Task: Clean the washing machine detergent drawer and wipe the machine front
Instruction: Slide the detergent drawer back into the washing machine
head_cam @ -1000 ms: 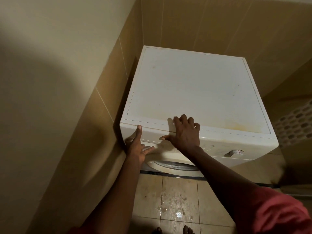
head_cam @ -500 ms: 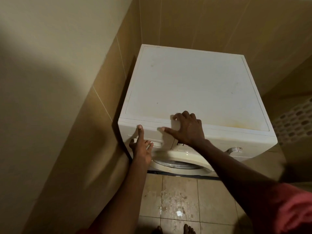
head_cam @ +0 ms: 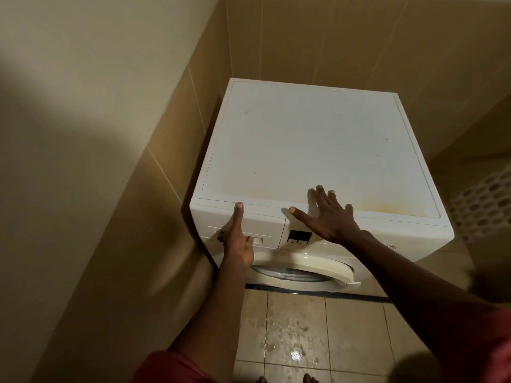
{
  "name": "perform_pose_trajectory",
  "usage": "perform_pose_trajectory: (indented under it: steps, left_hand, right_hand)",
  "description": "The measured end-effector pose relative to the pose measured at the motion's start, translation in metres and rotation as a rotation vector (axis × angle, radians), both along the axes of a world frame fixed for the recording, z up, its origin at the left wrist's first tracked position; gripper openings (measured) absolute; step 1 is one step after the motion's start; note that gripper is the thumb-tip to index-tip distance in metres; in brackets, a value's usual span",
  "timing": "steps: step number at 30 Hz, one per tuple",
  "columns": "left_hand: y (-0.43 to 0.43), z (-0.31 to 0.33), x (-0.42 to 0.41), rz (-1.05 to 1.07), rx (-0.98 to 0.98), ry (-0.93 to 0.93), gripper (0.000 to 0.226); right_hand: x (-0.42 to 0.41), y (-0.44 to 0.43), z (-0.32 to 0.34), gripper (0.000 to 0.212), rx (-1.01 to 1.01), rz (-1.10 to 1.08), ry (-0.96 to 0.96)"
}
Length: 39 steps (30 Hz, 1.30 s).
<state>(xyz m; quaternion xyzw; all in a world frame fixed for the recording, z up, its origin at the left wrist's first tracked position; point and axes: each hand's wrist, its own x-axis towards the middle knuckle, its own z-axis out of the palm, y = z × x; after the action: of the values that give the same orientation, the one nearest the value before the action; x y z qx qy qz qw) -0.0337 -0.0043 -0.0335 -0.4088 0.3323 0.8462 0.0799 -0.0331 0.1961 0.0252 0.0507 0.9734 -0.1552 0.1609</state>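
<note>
A white front-loading washing machine [head_cam: 304,147] stands in a tiled corner. Its detergent drawer [head_cam: 265,225] is at the top left of the front panel and looks closed. My left hand [head_cam: 237,241] is on the drawer: the thumb points straight up the drawer face, and the fingers curl into the handle recess. My right hand [head_cam: 329,214] lies flat with spread fingers on the front edge of the machine's top, right of the drawer. A small dark display [head_cam: 298,236] sits between my hands. The round door [head_cam: 318,264] below looks slightly ajar.
A tiled wall [head_cam: 166,189] is close against the machine's left side, and another runs behind it. A white perforated basket [head_cam: 481,203] stands at the right. The floor tiles [head_cam: 296,341] in front are wet. My bare toes [head_cam: 309,378] show at the bottom edge.
My right hand has opened out flatter, with fingers spread on the top edge. My left hand stays at the drawer handle. More of the machine's front panel and door shows now.
</note>
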Motion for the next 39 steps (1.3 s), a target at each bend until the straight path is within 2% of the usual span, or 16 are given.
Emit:
perform_pose_trajectory:
  steps: [4,8,12,17,23,33,39]
  left_hand:
    - [-0.002,0.001,0.0,-0.024,-0.014,0.036,0.086]
    - [-0.001,0.0,0.008,0.005,-0.037,0.023,0.082]
    - [-0.01,-0.003,0.036,-0.047,0.021,0.057,0.085]
    - [-0.017,0.004,0.068,-0.051,0.013,0.011,0.051]
    - [-0.025,0.017,0.096,-0.105,-0.036,-0.05,0.046]
    - [-0.037,0.02,0.131,-0.123,-0.051,-0.097,0.05]
    - [-0.039,0.021,0.136,-0.134,-0.037,-0.101,0.053]
  right_hand:
    - [-0.005,0.002,0.001,0.097,-0.01,0.012,-0.046]
    - [-0.007,0.004,0.003,0.093,-0.015,0.011,-0.076]
    - [-0.005,0.004,0.0,0.098,0.004,0.03,-0.072]
    - [-0.009,0.006,0.003,0.11,0.022,0.05,-0.114]
    - [-0.011,0.006,0.012,0.119,0.051,0.1,-0.162]
    - [-0.008,0.007,0.013,0.103,0.054,0.134,-0.166]
    - [-0.009,0.008,0.014,0.109,0.045,0.134,-0.189]
